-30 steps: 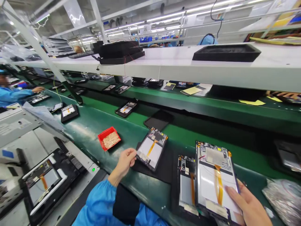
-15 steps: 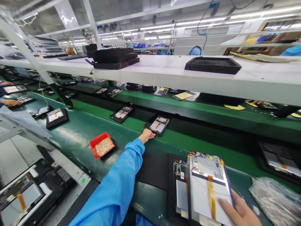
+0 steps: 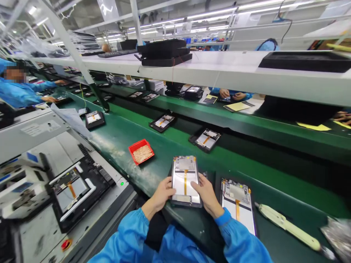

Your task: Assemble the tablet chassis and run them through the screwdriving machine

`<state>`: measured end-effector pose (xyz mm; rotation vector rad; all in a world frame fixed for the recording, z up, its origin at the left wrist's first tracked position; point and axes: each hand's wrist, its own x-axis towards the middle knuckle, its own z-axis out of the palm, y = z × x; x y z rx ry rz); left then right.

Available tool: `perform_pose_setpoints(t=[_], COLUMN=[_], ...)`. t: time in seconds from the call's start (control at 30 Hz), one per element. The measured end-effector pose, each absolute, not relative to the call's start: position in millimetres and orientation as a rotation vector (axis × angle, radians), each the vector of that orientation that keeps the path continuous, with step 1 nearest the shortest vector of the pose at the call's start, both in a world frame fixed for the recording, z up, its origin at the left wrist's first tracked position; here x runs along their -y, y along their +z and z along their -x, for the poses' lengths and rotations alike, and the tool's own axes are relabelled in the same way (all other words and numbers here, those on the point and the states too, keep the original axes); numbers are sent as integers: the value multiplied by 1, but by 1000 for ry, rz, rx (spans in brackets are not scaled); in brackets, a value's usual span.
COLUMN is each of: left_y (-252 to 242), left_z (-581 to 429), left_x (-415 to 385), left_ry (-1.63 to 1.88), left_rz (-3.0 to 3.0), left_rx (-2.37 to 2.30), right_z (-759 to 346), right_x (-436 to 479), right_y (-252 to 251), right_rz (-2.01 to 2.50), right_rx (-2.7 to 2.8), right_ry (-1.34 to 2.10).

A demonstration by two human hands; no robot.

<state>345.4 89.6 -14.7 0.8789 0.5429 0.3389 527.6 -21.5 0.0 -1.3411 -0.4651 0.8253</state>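
I hold an opened tablet [image 3: 185,180], back side up with a white battery and an orange ribbon cable, over the green belt [image 3: 170,146] in front of me. My left hand [image 3: 161,193] grips its left edge and my right hand [image 3: 207,193] grips its right edge, thumbs on top. A second opened tablet [image 3: 238,204] lies on a black mat just right of my right hand. Another tablet [image 3: 206,139] sits in a black tray further out on the belt.
A red tray of small parts [image 3: 141,151] stands left of the held tablet. A cream electric screwdriver [image 3: 287,225] lies at the right. A fixture with a tablet [image 3: 72,190] sits at my left. More trays ride the belt. Other workers sit at the far left and across.
My left hand set one tablet on the tray out on the belt, then came back. My right hand brought the tablet it held to the middle; both hands now hold it.
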Motion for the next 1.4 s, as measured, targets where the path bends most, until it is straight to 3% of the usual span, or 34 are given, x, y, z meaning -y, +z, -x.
perform_pose_setpoints(t=[0.13, 0.3, 0.5, 0.73, 0.9, 1.17, 1.3, 1.4], left_y=[-27, -31, -26, -27, -7, 7, 0, -3], left_z=[-333, -326, -318, -312, -319, -344, -343, -344], left_x=[-106, -113, -104, -91, -87, -92, -85, -77], left_ry=[400, 451, 703, 777, 830, 448, 572, 670], left_rz=[-972, -1475, -2132, -1982, -1790, -1041, -925, -855], left_rx=[-644, -790, -1012, -865, -849, -726, -758, -797], right_z=[-528, -541, -582, -597, -583, -513, -498, -486], right_x=[5, -1, -26, -75, -61, -7, -3, -4], right_y=[-21, -22, -5, -8, 3, 17, 12, 9], right_rz=[1355, 1797, 2005, 2156, 2095, 1543, 1552, 1568], right_rx=[346, 790, 1167, 1402, 1357, 1545, 1199, 789], right_ry=[776, 422, 285, 304, 260, 404, 535, 883])
